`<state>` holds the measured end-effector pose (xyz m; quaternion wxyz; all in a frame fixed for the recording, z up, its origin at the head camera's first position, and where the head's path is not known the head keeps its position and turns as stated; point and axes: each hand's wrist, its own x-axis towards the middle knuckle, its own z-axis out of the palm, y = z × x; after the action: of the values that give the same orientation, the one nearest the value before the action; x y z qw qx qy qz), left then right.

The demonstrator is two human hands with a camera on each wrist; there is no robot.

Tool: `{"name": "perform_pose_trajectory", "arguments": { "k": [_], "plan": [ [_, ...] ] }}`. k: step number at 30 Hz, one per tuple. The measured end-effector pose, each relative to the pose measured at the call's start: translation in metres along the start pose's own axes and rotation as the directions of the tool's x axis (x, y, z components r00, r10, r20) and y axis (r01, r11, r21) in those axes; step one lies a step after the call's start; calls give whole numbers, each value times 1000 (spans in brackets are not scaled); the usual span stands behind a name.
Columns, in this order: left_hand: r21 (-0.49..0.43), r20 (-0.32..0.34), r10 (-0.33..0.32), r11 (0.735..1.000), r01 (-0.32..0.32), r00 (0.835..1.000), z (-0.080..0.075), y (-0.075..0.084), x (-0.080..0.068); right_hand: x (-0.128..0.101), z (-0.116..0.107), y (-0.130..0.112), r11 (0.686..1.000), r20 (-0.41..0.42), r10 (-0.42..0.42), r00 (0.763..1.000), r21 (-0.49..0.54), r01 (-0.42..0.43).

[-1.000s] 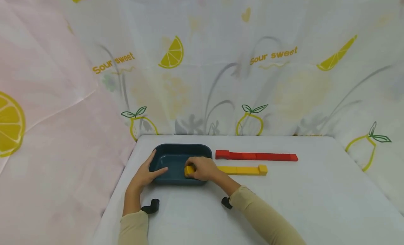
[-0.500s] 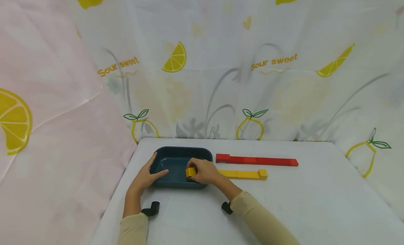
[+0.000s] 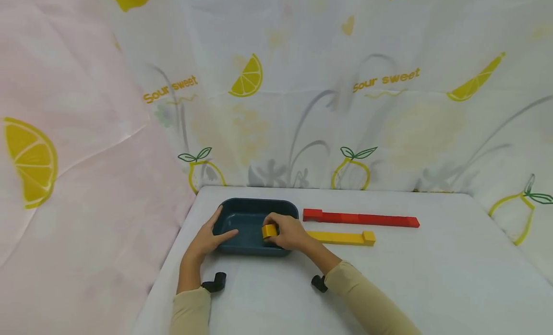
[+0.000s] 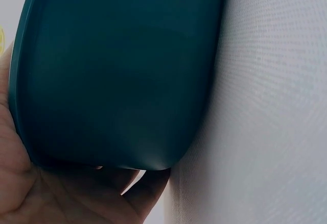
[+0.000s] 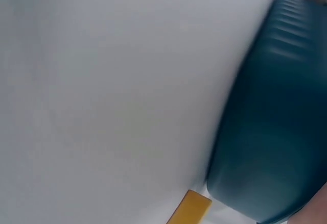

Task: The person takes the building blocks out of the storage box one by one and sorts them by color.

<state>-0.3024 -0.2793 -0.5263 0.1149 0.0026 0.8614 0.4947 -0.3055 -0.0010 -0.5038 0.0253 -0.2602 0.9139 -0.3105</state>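
Note:
A deep dark teal tray (image 3: 255, 251) with rounded corners stands on the white table. My left hand (image 3: 205, 241) holds its left end, thumb over the rim and the other fingers along the outer wall. In the left wrist view that hand (image 4: 61, 198) lies against the rim and end wall of the tray (image 4: 117, 71). Inside the tray, toward its right end, my right hand (image 3: 291, 232) pinches a small yellow block (image 3: 269, 231) between thumb and fingers. The right wrist view shows mostly the tray's outer wall (image 5: 271, 117), not the held block.
Right of the tray lies a row of yellow blocks (image 3: 337, 237), ending in a raised cube (image 3: 368, 237). Behind it runs a row of red blocks (image 3: 371, 220), with a taller one (image 3: 312, 214) at its left end. A lemon-print curtain (image 3: 285, 85) hangs behind the table.
The head view has shifted slightly. The yellow block in my right hand has tilted and risen a little relative to the tray. My left hand keeps its hold on the tray.

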Motion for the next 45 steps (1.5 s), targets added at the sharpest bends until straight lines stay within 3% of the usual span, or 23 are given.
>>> {"name": "perform_pose_trajectory", "arguments": {
  "k": [8, 15, 20, 29, 35, 40, 45],
  "plan": [
    [7, -14, 12, 1000, -12, 1000, -2, 2, 1, 1, -2, 2, 999, -54, -40, 998, 21, 41],
    [-9, 1, 13, 1000, -13, 1000, 2, -5, -2, -1, -6, 8, 982, -32, -41, 999, 181, 46],
    [-17, -9, 13, 1000, -14, 1000, 5, -8, -3, -5, -12, 11, 974, -44, -39, 998, 222, 48],
    [-27, -14, 18, 999, -19, 1000, 2, -2, -2, -24, -39, 11, 964, -58, -99, 993, 242, 110],
    [-11, -9, 36, 999, -37, 999, -1, -1, 0, -44, -66, 30, 958, -98, -114, 989, 252, 136],
    [-7, -18, 28, 1000, -28, 999, -1, -2, -1, -59, -80, 49, 971, -107, -52, 993, 226, 75],
    [-30, -5, 31, 999, -31, 1000, 1, -4, -2, -80, -90, 65, 980, -63, 13, 998, 197, 0]
  ]
}}
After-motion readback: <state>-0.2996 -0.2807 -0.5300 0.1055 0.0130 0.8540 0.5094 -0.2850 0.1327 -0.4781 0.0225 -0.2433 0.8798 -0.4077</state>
